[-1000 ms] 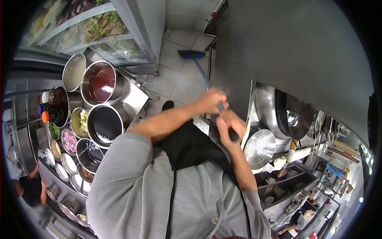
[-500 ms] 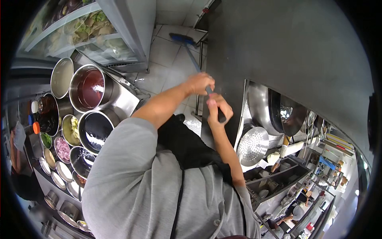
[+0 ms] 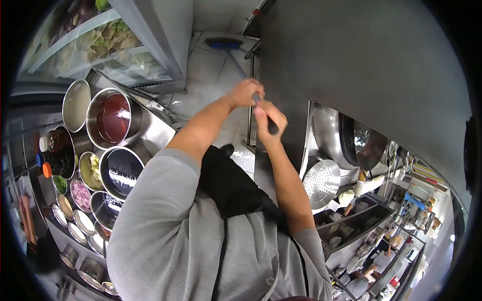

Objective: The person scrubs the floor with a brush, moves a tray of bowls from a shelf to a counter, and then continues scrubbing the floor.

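A broom with a grey handle and a blue head reaches forward, its head on the tiled floor between the fridge and the steel unit. My left hand is closed around the handle, lower down the stick. Closer to me, my right hand grips the handle near its dark top end, which sticks out below the fingers. Both arms are stretched out in front of my black apron.
On the left, a steel counter holds a pot of red liquid, a pot of dark liquid and several bowls. Behind it stands a glass-door fridge. At right are a large steel panel, a perforated skimmer and distant people.
The broom head has shifted slightly left and up in the view. Both hands have moved a little left and upward with the handle, still holding it.
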### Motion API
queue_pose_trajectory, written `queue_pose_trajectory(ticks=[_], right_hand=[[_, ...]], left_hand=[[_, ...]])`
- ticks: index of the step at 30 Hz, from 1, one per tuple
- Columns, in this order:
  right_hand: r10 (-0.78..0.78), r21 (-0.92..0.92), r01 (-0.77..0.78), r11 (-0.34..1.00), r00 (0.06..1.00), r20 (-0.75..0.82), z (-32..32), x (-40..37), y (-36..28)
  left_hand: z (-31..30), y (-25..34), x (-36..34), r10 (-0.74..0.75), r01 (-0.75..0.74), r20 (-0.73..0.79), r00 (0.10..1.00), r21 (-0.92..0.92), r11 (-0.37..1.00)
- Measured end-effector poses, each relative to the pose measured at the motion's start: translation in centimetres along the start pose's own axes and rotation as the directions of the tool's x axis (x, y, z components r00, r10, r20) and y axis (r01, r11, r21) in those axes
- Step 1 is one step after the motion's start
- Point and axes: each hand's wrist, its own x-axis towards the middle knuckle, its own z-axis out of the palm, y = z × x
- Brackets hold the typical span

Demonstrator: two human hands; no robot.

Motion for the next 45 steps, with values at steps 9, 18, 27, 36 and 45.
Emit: queue_pose_trajectory(ticks=[9, 18, 27, 36, 45], right_hand=[[-0.014, 0.05, 0.01, 0.999, 0.997, 0.077, -2.6, 0.0, -2.5], [-0.033, 0.051, 0.031, 0.998, 0.998, 0.045, 0.8, -1.3, 2.5], [-0.088, 0.158, 0.067, 0.985, 0.988, 0.13, -6.9, -3.9, -6.3], [-0.033, 0.102, 0.027, 0.994, 0.998, 0.059, -4.2, -2.4, 1.5], [0.605, 0.026, -0.74, 0.672, 0.569, 0.557, -7.1, -5.5, -3.4]], left_hand=[[0.4, 6.6, 0.2, -0.094, 0.11, -0.123, 0.988, 0.133, 0.985], [1.5, -2.9, -0.7, -0.021, 0.02, 0.014, 1.0, 0.041, 0.999], [5.5, 11.2, -3.0, -0.123, 0.13, -0.197, 0.973, 0.02, 0.991], [4.1, 1.9, 0.1, -0.137, 0.141, -0.059, 0.989, 0.063, 0.988], [2.1, 2.1, -2.6, -0.331, 0.296, 0.059, 0.942, 0.317, 0.901]])
